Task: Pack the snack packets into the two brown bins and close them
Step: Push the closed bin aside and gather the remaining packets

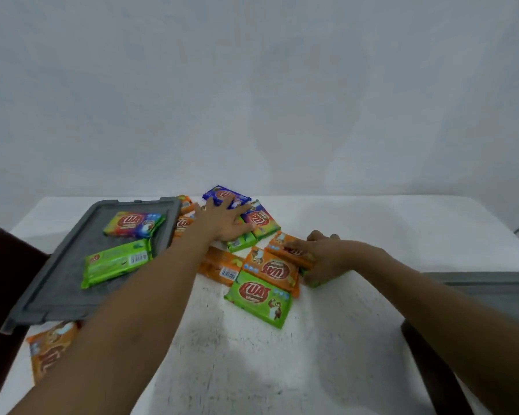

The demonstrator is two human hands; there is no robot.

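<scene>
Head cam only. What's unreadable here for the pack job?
All in the head view:
- Left brown bin: cut off by the left edge and covered by the grey lid; inside unseen.
- Right brown bin: behind the right forearm, cut off by the frame edges.
- Packets under the left hand: count unclear.
- Green packet under the right hand, which grips an orange packet: mostly covered.

bare indoor room, reads as a staged recording spot rather than a home or shop; exact type can't be told. plain pale wall (252, 85) fills the back, and a scuffed white desk (252, 363) sits right against it. branded packets (259, 298), a grey lid (57, 295) and a brown bin (0, 265) at the left edge.
</scene>
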